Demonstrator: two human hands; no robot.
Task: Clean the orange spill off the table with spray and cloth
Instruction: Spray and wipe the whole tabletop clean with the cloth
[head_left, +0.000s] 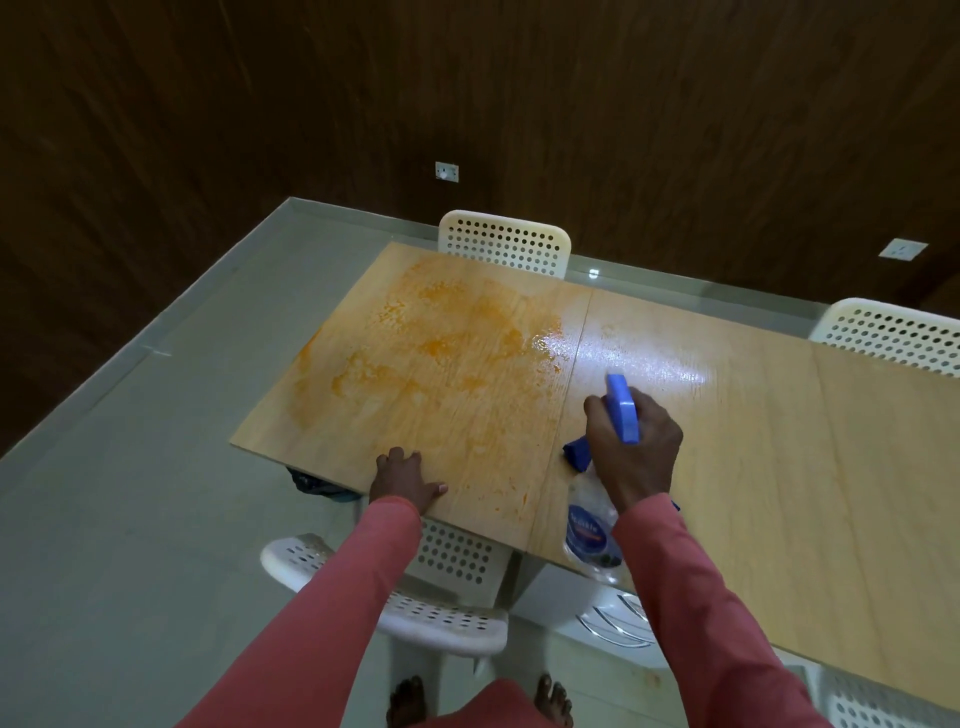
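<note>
A wooden counter (779, 467) stands before dark wall panels. The right hand (636, 447) has its grip clamped around a clear spray bottle (592, 530) with blue head, holding clear liquid. The left hand (402, 480) lies flat at the near edge. The orange spill (441, 353) spreads across the counter's left part.

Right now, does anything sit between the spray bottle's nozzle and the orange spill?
Nothing visible does. The right hand holds the spray bottle above bare table, and the orange spill lies open beyond it.
</note>
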